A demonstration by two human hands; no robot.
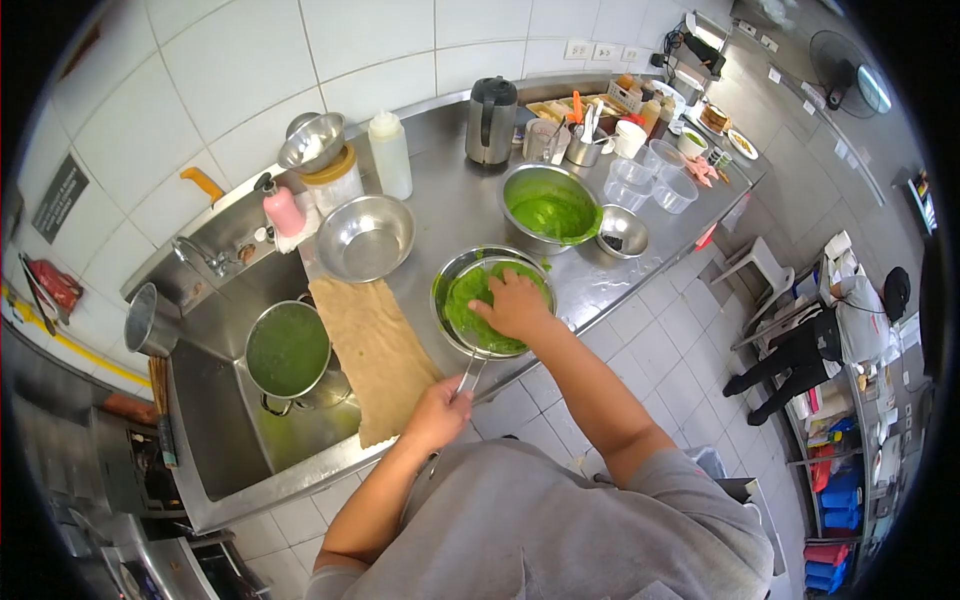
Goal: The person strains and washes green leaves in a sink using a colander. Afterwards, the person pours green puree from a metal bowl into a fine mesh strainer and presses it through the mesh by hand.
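My left hand is closed round the handle of a strainer. The strainer rests over a metal bowl near the counter's front edge. Thick green puree fills the strainer's middle. Into this puree my right hand reaches with fingers spread, the tips pressed to it and partly hidden. Just behind stands a deeper steel bowl with bright green puree inside and a smear on its rim. A small metal bowl with something dark in it is to the right.
A pot of green liquid stands in the sink at left. A brown cloth hangs over the sink's edge, below an empty metal bowl. Plastic tubs and a steel jug stand farther back. Another person bends at shelves far right.
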